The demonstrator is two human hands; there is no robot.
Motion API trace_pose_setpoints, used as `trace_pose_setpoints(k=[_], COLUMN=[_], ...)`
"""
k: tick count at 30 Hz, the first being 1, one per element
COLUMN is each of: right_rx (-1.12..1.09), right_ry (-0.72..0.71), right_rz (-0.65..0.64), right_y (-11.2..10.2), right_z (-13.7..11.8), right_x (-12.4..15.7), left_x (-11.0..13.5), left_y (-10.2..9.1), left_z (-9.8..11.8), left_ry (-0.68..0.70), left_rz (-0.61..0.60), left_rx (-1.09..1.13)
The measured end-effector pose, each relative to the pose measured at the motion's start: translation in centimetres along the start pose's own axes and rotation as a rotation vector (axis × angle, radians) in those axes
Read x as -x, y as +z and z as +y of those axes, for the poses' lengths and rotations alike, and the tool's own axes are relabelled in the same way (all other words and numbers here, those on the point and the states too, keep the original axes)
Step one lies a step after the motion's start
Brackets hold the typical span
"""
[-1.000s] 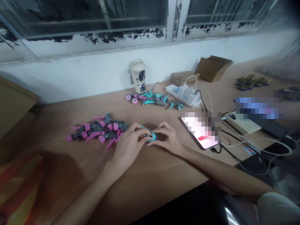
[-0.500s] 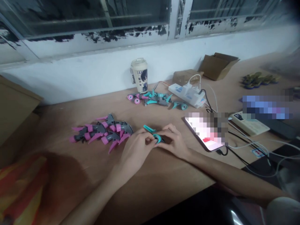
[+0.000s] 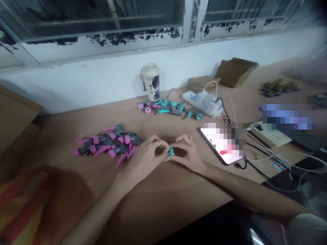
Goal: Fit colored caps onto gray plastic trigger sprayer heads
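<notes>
My left hand (image 3: 145,158) and my right hand (image 3: 186,153) meet at the middle of the wooden table (image 3: 163,194), both pinched on one small teal and grey plastic piece (image 3: 169,151). Most of that piece is hidden by my fingers. Just left of my left hand lies a pile of grey and pink pieces (image 3: 108,144). Further back, near the wall, lies a group of teal, grey and pink pieces (image 3: 167,106).
A printed coffee cup (image 3: 150,82) stands by the wall. A white power strip (image 3: 203,101) with cables lies to its right, with a lit phone (image 3: 222,146), cardboard boxes (image 3: 235,72) and more cables at the right. Another box (image 3: 15,112) sits at the left.
The teal spike that stuck out above my fingers is now hidden between them. My hands have closed tighter around the piece and stay in the same spot.
</notes>
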State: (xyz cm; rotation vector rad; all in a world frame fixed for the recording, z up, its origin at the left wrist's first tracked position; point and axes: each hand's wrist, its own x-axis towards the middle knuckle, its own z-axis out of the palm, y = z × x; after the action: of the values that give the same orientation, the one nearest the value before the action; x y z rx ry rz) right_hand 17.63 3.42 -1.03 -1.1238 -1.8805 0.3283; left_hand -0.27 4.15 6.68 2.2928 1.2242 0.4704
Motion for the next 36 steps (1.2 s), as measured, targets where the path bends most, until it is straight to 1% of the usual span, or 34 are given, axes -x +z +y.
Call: trace_pose_setpoints(k=[5,9,13,15,18,20,23,25,27,30,32,34,36], right_rx=[0.049,0.094,0.147,0.176,0.212,0.231,0.244,0.244,0.244,0.273,0.29,0.299,0.295], right_ry=[-0.056,-0.065,-0.056,-0.058,-0.077,-0.09,-0.122,-0.164,-0.217,-0.264,-0.321,-0.358,-0.357], right_rz=[0.039,0.042,0.03,0.022,0.003,-0.014,-0.044,-0.064,-0.07,-0.1,-0.159,-0.205,-0.213], right_y=[-0.1,-0.2,0.0,0.1,0.4,0.8,2.4,4.3,6.7,10.2,11.8,12.5,12.2], right_z=[-0.1,0.1,0.7,0.8,0.3,-0.5,-2.1,-3.3,-4.3,-5.6,-6.3,-6.6,-6.4], right_x=[0.1,0.2,0.2,0.1,-1.0,-2.5,-5.4,-7.3,-8.7,-9.7,-9.9,-9.9,-10.2], left_x=[0.4,0.6,1.1,1.4,1.8,2.0,2.5,2.9,3.4,3.9,4.0,4.0,3.9], left_y=[-0.2,-0.7,-1.5,-2.0,-3.1,-4.2,-6.2,-7.5,-8.7,-10.0,-10.5,-10.7,-10.8], left_z=[0.3,0.9,1.3,1.0,0.6,0.4,0.3,0.3,0.3,0.3,0.3,0.0,-0.3], left_ry=[-0.026,0.003,-0.037,-0.028,0.022,0.033,0.022,-0.002,-0.023,-0.056,-0.083,-0.101,-0.113], left_rz=[0.008,-0.064,-0.132,-0.153,-0.129,-0.073,0.069,0.177,0.263,0.331,0.358,0.366,0.361], left_rx=[-0.087,-0.09,-0.099,-0.091,-0.073,-0.101,-0.178,-0.208,-0.22,-0.238,-0.276,-0.321,-0.356])
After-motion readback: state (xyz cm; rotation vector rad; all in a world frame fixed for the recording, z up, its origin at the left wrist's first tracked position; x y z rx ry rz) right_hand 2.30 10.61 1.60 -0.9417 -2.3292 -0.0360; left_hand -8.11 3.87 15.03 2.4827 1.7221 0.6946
